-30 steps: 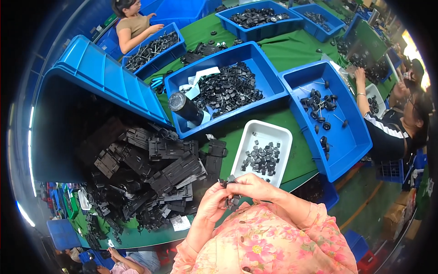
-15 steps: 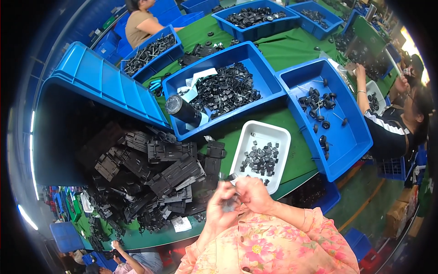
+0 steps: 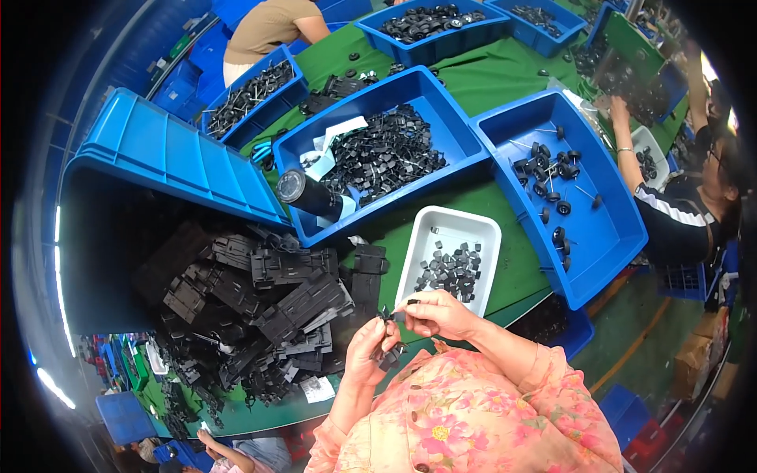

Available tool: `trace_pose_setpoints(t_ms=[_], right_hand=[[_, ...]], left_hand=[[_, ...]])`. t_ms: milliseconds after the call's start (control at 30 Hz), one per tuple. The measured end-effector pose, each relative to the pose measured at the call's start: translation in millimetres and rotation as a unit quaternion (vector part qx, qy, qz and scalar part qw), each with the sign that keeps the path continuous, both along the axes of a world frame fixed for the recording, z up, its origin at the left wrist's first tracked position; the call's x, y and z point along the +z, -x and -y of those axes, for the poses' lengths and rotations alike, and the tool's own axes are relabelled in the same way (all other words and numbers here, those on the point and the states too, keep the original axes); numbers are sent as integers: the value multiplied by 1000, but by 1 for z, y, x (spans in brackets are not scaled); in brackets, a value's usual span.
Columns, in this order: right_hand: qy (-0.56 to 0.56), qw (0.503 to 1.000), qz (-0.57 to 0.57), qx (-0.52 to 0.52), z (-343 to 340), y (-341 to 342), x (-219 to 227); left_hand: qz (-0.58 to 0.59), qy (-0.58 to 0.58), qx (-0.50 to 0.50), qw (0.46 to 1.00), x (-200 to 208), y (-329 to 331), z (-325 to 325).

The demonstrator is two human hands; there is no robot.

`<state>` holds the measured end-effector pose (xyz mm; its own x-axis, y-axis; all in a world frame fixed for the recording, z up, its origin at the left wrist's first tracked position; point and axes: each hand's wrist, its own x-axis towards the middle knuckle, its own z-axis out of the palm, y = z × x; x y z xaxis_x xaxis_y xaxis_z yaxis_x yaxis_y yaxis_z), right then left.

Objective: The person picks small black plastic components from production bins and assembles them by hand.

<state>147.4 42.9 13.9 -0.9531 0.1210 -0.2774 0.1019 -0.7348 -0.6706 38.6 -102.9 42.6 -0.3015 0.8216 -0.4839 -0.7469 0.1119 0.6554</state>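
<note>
Just in front of my body, my left hand (image 3: pixel 369 347) is closed around a black plastic part (image 3: pixel 391 357), with one end sticking up above the fingers and another below them. My right hand (image 3: pixel 438 314) is closed in a pinch right beside it, fingertips close to the part's upper end. A small black piece (image 3: pixel 412 302) shows at the right fingers. Beyond my hands lies a white tray (image 3: pixel 407 276) of small black and grey pieces. Left of my hands is a heap of flat black plastic chassis plates (image 3: pixel 303 307), spilling from a tipped blue crate (image 3: pixel 181 158).
A blue bin (image 3: pixel 465 150) holds many small black parts and a dark cylinder (image 3: pixel 307 193). Another blue bin (image 3: pixel 623 252) carries wheels on axles. Further bins stand on the green cloth (image 3: pixel 512 229). Co-workers sit at the right and far side.
My hands have come slightly apart and now show sharply; the right fingers have turned toward the left hand's part. The person at the far side has leaned over.
</note>
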Motion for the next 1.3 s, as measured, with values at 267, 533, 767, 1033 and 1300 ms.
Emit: trace_pose_setpoints(t_ms=[267,533,767,1033,1300], right_hand=[[-125,991,-48,-17,5,2,7],[-84,995,-2,-58,14,9,6],[78,988,26,-132,21,9,-9],[205,971,4,-120,-16,-8,-36],[55,996,25,68,-14,1,-8]], left_hand=[[-29,61,0,998,-1,-11,-7],[-30,83,59,994,-3,-22,-24],[137,85,84,983,6,-26,-25],[131,10,-17,991,-5,-6,-13],[93,66,-96,989,-6,-7,-23]])
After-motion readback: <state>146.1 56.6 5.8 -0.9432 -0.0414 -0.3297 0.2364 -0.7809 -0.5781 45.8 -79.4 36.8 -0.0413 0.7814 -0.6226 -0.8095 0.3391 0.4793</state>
